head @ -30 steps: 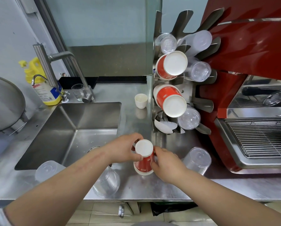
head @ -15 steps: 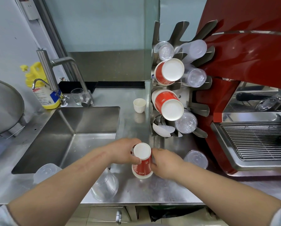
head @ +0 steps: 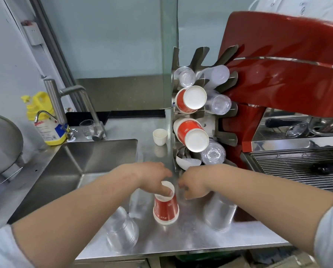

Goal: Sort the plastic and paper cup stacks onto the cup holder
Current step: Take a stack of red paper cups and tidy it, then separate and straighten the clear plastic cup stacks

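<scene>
A red paper cup stack stands upside down on the steel counter, leaning slightly. My left hand grips its white top end from above. My right hand hovers just right of it, apart from it, with fingers loosely curled and holding nothing. Below that hand stands a clear plastic cup stack. Another clear plastic stack lies at the front left under my left forearm. The metal cup holder behind carries two red paper stacks and several clear stacks.
The sink with its faucet is on the left, beside a yellow bottle and a small glass. A small white cup stands by the glass partition. A red espresso machine fills the right.
My right hand has let go of the red paper cup stack and drawn a little to the right. My left hand has shifted from its side to its top.
</scene>
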`<state>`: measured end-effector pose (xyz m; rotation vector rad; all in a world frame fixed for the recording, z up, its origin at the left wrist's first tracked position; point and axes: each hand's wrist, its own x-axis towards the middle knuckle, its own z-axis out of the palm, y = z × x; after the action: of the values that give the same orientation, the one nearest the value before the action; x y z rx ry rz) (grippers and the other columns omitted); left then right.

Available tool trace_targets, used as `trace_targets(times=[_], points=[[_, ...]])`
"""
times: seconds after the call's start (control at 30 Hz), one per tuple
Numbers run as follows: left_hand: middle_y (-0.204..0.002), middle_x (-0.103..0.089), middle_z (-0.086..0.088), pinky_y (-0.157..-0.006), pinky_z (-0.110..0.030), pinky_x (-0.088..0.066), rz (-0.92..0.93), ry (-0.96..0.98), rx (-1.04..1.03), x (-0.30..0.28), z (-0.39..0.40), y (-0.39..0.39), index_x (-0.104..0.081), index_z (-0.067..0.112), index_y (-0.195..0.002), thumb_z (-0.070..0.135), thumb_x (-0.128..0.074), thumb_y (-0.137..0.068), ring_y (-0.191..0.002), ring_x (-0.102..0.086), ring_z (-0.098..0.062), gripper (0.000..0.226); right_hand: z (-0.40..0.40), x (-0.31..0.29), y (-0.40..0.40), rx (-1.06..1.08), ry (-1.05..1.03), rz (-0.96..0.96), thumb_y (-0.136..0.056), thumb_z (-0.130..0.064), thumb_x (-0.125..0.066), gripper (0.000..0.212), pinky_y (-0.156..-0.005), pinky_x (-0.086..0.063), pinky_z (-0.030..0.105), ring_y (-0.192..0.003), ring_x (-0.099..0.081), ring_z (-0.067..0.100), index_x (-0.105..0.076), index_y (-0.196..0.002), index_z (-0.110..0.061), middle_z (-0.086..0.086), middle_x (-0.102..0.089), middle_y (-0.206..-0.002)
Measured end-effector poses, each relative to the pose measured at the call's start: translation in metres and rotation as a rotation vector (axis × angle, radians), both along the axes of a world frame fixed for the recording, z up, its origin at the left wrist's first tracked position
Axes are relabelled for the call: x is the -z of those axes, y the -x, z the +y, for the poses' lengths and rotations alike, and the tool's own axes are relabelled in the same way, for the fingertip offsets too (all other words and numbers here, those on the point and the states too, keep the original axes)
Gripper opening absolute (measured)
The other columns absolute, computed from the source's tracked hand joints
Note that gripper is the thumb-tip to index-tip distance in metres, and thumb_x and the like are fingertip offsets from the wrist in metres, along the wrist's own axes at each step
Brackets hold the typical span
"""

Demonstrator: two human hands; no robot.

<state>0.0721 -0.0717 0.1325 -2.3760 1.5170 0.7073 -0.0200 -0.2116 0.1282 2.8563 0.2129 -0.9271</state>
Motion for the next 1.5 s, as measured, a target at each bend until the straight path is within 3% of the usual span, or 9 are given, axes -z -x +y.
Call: trace_targets(times=[0.27,0.4,0.5,0.77,0.93,1.03,1.2,1.37,1.5], points=[[-0.135,-0.048,-0.001,-0.095,-0.044,-0.048,-0.109,0.02,0.197,-0.038,-0.028,0.02,-0.044,0.03,-0.138,0.053,-0.054,-0.088,-0.122,-0.05,-0.024,0.055,-0.035,-0.055,0.025,0.092,-0.029,0.073,-0.086,-0.043,-0.056,0.045,-0.09,-0.045,0.033,-0.11,-0.054,0.023,-0.053,-0.129,-0.03,-0.002,-0.058,-0.121],[-0.137,-0.047,-0.001,-0.096,-0.044,-0.047,-0.076,0.11,0.3,-0.035,-0.042,0.038,-0.042,0.03,-0.14,0.051,-0.053,-0.09,-0.122,-0.05,-0.024,0.056,-0.056,-0.062,0.049,0.092,0.028,0.064,-0.09,-0.044,-0.051,0.028,-0.073,-0.043,0.034,-0.087,-0.052,0.024,-0.057,-0.099,-0.019,-0.003,-0.055,-0.087],[-0.133,-0.049,-0.003,-0.096,-0.044,-0.046,-0.032,0.184,0.312,-0.025,-0.056,0.047,-0.043,0.027,-0.14,0.048,-0.056,-0.089,-0.119,-0.052,-0.025,0.057,-0.069,-0.06,0.071,0.146,0.052,-0.018,-0.089,-0.044,-0.049,0.028,-0.068,-0.041,0.033,-0.083,-0.052,0.024,-0.056,-0.092,-0.017,-0.002,-0.053,-0.084],[-0.131,-0.047,-0.005,-0.099,-0.041,-0.045,0.094,0.327,0.233,0.02,-0.09,0.076,-0.03,0.026,-0.145,0.046,-0.063,-0.081,-0.122,-0.05,-0.025,0.075,-0.06,0.014,0.141,0.718,-0.412,-0.405,-0.087,-0.032,-0.06,0.064,-0.094,-0.038,0.025,-0.123,-0.048,0.022,-0.033,-0.143,-0.019,0.006,-0.052,-0.132],[-0.142,-0.038,-0.005,-0.105,-0.04,-0.042,0.154,0.285,0.159,0.043,-0.107,0.086,-0.018,0.026,-0.151,0.049,-0.064,-0.081,-0.13,-0.044,-0.025,0.087,-0.063,0.07,0.153,0.906,-0.626,-0.498,-0.078,-0.029,-0.065,0.091,-0.09,-0.044,0.026,-0.111,-0.056,0.018,-0.01,-0.151,-0.031,0.005,-0.056,-0.126],[-0.139,-0.042,-0.006,-0.105,-0.036,-0.04,0.177,0.272,0.161,0.052,-0.115,0.089,-0.027,0.026,-0.149,0.045,-0.065,-0.081,-0.129,-0.044,-0.023,0.08,-0.068,0.092,0.154,0.93,-0.683,-0.511,-0.076,-0.024,-0.065,0.081,-0.071,-0.039,0.012,-0.089,-0.053,0.008,-0.027,-0.147,-0.029,-0.004,-0.06,-0.109],[-0.133,-0.048,-0.005,-0.105,-0.031,-0.04,0.205,0.34,0.119,0.059,-0.12,0.094,-0.037,0.026,-0.144,0.042,-0.066,-0.078,-0.125,-0.047,-0.021,0.075,-0.073,0.117,0.162,0.947,-0.779,-0.473,-0.064,-0.034,-0.059,0.079,-0.091,-0.049,0.031,-0.108,-0.059,0.013,-0.037,-0.139,-0.035,-0.005,-0.062,-0.118],[-0.135,-0.051,0.0,-0.103,-0.015,-0.031,0.232,0.479,0.034,0.055,-0.115,0.091,-0.044,0.025,-0.14,0.039,-0.068,-0.077,-0.128,-0.043,-0.012,0.069,-0.079,0.132,0.162,0.982,-0.833,-0.466,-0.057,-0.041,-0.059,0.093,-0.092,-0.051,0.032,-0.108,-0.057,0.008,-0.022,-0.142,-0.049,-0.007,-0.057,-0.124],[-0.134,-0.052,-0.002,-0.096,-0.008,-0.026,0.243,0.529,-0.017,0.049,-0.111,0.086,-0.046,0.02,-0.141,0.031,-0.071,-0.08,-0.127,-0.044,-0.012,0.066,-0.077,0.135,0.161,0.967,-0.867,-0.502,-0.061,-0.037,-0.068,0.11,-0.105,-0.043,0.031,-0.133,-0.04,0.01,-0.006,-0.151,-0.04,-0.005,-0.037,-0.146]])
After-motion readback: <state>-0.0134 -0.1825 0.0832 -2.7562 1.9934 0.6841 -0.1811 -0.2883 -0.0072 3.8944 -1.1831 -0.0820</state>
